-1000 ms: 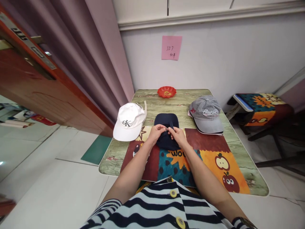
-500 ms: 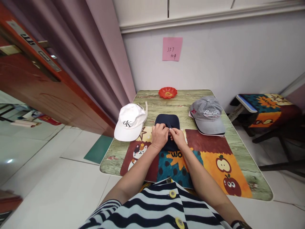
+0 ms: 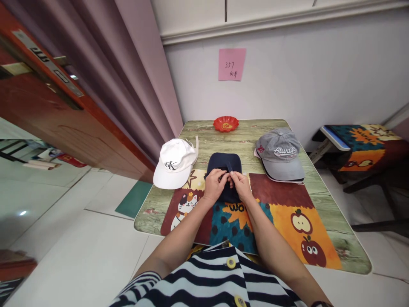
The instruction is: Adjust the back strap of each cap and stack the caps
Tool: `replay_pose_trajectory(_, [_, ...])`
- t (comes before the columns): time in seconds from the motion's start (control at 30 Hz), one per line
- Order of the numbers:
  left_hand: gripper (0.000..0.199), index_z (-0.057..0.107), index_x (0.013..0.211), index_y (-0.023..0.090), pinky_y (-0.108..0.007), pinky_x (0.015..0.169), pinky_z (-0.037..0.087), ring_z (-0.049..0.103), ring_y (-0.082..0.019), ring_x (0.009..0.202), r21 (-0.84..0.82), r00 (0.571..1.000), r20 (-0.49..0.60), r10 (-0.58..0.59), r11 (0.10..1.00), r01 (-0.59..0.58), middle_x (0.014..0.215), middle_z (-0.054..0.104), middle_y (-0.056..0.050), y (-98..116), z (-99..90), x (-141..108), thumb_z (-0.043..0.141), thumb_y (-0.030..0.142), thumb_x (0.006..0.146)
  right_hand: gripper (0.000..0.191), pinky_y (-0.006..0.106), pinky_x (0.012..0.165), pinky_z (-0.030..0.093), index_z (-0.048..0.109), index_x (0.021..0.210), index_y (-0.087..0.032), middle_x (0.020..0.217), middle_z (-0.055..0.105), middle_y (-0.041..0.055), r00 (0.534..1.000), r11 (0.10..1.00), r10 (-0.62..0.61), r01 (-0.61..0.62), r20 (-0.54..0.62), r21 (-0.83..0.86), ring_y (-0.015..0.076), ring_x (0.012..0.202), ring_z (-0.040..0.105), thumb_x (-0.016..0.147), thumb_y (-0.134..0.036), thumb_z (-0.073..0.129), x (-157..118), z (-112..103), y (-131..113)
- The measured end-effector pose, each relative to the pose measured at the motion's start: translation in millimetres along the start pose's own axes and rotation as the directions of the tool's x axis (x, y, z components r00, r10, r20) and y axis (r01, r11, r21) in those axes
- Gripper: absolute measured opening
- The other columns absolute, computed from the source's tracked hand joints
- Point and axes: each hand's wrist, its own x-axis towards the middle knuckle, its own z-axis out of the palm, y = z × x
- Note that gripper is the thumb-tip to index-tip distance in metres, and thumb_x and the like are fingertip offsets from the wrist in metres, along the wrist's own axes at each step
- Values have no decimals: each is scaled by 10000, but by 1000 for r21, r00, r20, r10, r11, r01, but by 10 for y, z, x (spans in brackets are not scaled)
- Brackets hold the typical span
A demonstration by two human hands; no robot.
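A navy cap [image 3: 220, 159] lies in front of me on the patterned mat, its brim toward the wall. Over its back part, my left hand [image 3: 216, 183] and my right hand [image 3: 240, 184] meet with fingertips pinched close together. Between my right thumb and fingers is the cap's dark strap [image 3: 229, 165], its end pointing up. My left fingers are closed at the strap too, but the exact spot they grip is covered by the hand. A white cap [image 3: 175, 161] sits to the left, and a grey cap [image 3: 280, 153] rests on other caps to the right.
At the table's back edge stands a red scalloped dish [image 3: 226, 124]. The mat [image 3: 289, 192] covers the front of the wood-patterned table [image 3: 198, 128]. A wooden door [image 3: 96, 140] and curtain flank the left side; a bench [image 3: 367, 145] stands at the right.
My fingers have shifted slightly at the strap, and its free end now stands clearer above my right hand. The view has moved a little. The caps stay where they were.
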Motion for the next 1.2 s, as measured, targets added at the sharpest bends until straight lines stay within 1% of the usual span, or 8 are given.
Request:
replay_pose_trajectory(0.1, [183, 789, 886, 191, -319, 768, 513, 658, -190, 828, -312, 955, -81, -286, 917, 248, 927, 732, -81, -66, 30, 14, 703, 341, 827, 434, 232, 480, 433, 746, 885, -181, 698, 597, 1, 1000, 998, 9, -9, -2, 55, 103, 539, 496, 848, -597, 625, 6, -5, 4])
replay_pose_trajectory(0.2, [239, 791, 869, 175, -300, 729, 503, 632, -152, 735, -620, 839, -22, -543, 666, 415, 854, 739, -53, -107, 33, 10, 799, 358, 715, 409, 221, 457, 413, 740, 1002, -193, 688, 598, -13, 1000, 997, 9, -8, -11, 73, 93, 512, 478, 840, -556, 645, 19, 4, 2])
replay_pose_trajectory(0.27, [256, 779, 821, 160, -288, 733, 505, 636, -139, 729, -726, 791, 50, -610, 522, 448, 835, 738, -49, -132, 14, 5, 848, 328, 641, 423, 216, 443, 401, 704, 1094, -204, 674, 601, -27, 1000, 997, 7, -6, -15, 70, 91, 491, 467, 826, -529, 658, 24, 15, -6])
replay_pose_trajectory(0.37, [272, 755, 771, 148, -294, 751, 517, 662, -149, 743, -770, 767, 114, -631, 432, 470, 803, 737, -55, -180, -32, -1, 878, 291, 576, 397, 212, 424, 375, 678, 1069, -203, 630, 582, -43, 1000, 999, 13, -12, -5, 39, 88, 457, 445, 820, -510, 640, 18, 28, -21])
replay_pose_trajectory(0.57, [288, 731, 768, 137, -299, 742, 529, 685, -159, 731, -801, 763, 176, -622, 360, 478, 796, 740, -62, -279, -91, -5, 879, 285, 570, 360, 226, 414, 309, 697, 908, -202, 530, 476, -59, 999, 993, 8, -2, 46, -121, 101, 432, 386, 841, -536, 579, -8, 43, -2])
replay_pose_trajectory(0.83, [271, 716, 773, 140, -292, 766, 521, 685, -152, 747, -818, 782, 170, -599, 358, 451, 784, 735, -48, -293, -79, -67, 878, 284, 611, 467, 245, 525, 359, 705, 782, -197, 575, 568, -12, 992, 907, -124, 125, 28, -402, 145, 553, 496, 871, -622, 532, -6, 53, 5])
replay_pose_trajectory(1.03, [289, 723, 778, 143, -282, 771, 507, 676, -143, 770, -826, 805, 154, -573, 372, 423, 798, 729, -40, -275, -66, -112, 890, 313, 614, 472, 258, 611, 421, 706, 737, -184, 668, 664, 23, 986, 901, -166, 156, 9, -405, 174, 656, 587, 855, -623, 582, -28, 69, -18])
replay_pose_trajectory(1.2, [300, 729, 775, 139, -277, 784, 502, 668, -134, 772, -837, 808, 154, -569, 359, 412, 790, 723, -33, -265, -69, -124, 903, 311, 601, 395, 294, 724, 476, 750, 821, -185, 814, 747, 53, 982, 911, -188, 162, -33, -379, 212, 753, 649, 825, -567, 649, -29, 79, -13])
